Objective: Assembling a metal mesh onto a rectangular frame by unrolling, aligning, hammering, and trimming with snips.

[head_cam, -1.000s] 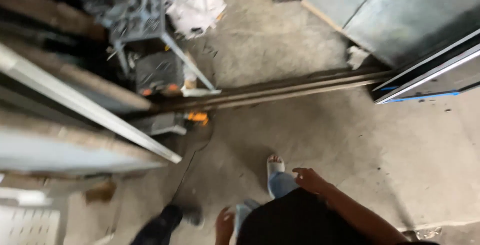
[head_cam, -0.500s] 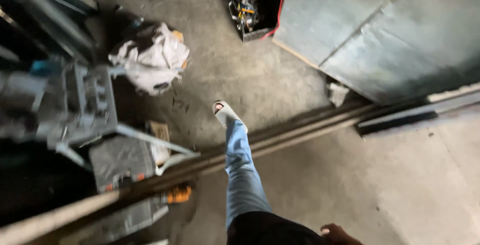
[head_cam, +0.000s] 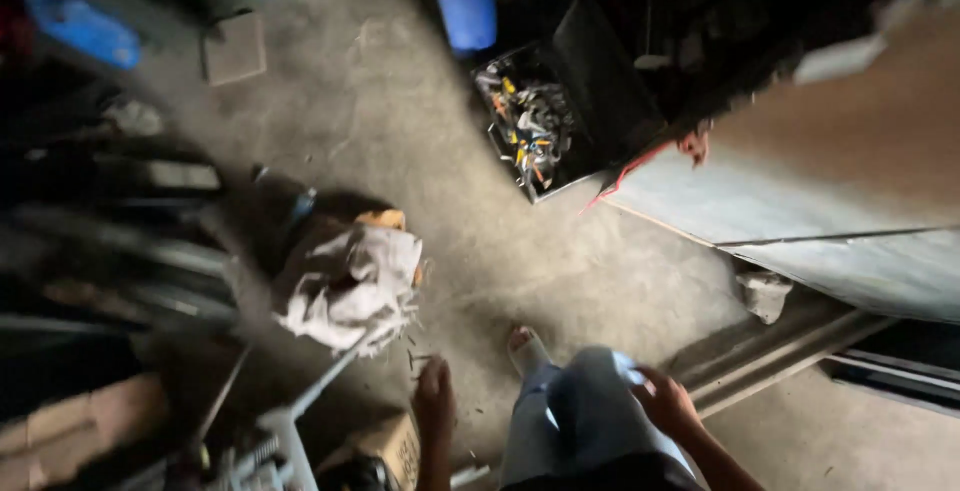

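Note:
I look down at a concrete floor while walking. My left hand hangs at my side with fingers loosely apart, holding nothing, just above a cardboard box. My right hand rests against my jeans-clad thigh, empty. My sandalled foot is stepping forward. A bundle of white rags lies on the floor ahead of my left hand.
An open black toolbox full of tools stands ahead, by a blue jug. A grey metal cabinet is to the right, a floor rail below it. Metal frames and clutter fill the left.
The view has swung forward and left past the floor rail. The rag bundle and toolbox are now closer. My left hand has come into view; my leg has stepped ahead.

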